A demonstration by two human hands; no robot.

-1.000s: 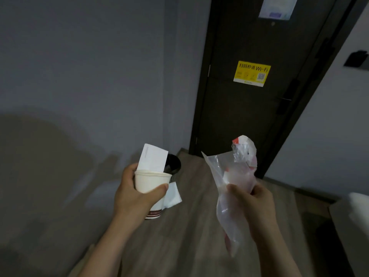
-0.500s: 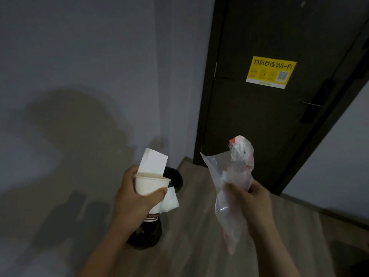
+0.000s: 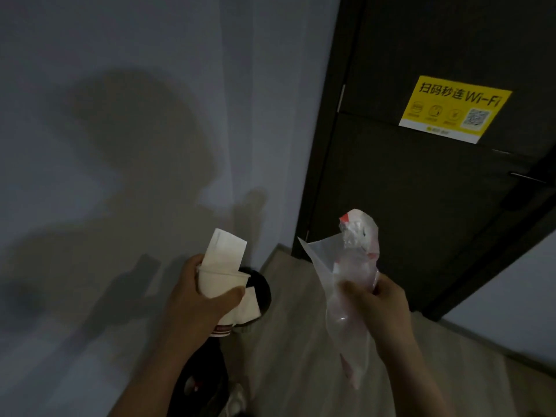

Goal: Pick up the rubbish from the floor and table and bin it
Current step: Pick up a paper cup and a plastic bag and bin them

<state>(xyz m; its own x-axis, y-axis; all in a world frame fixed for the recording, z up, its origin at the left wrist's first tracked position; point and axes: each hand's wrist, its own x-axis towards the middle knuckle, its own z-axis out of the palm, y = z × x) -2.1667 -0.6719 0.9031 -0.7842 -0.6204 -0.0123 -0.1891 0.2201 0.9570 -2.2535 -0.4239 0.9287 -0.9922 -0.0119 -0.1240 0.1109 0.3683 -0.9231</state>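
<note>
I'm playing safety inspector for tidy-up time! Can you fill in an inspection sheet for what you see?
Surface: pale wood-look floor, dimly lit.
Job's things: white paper cup with white paper slip inside; crumpled clear plastic bag; round black bin behind the cup.
Clutter: nothing seen.
Hands: left hand grips the cup; right hand grips the bag.
Cables: nothing seen.
Surroundings: grey wall, dark door with yellow Wi-Fi sticker.
</note>
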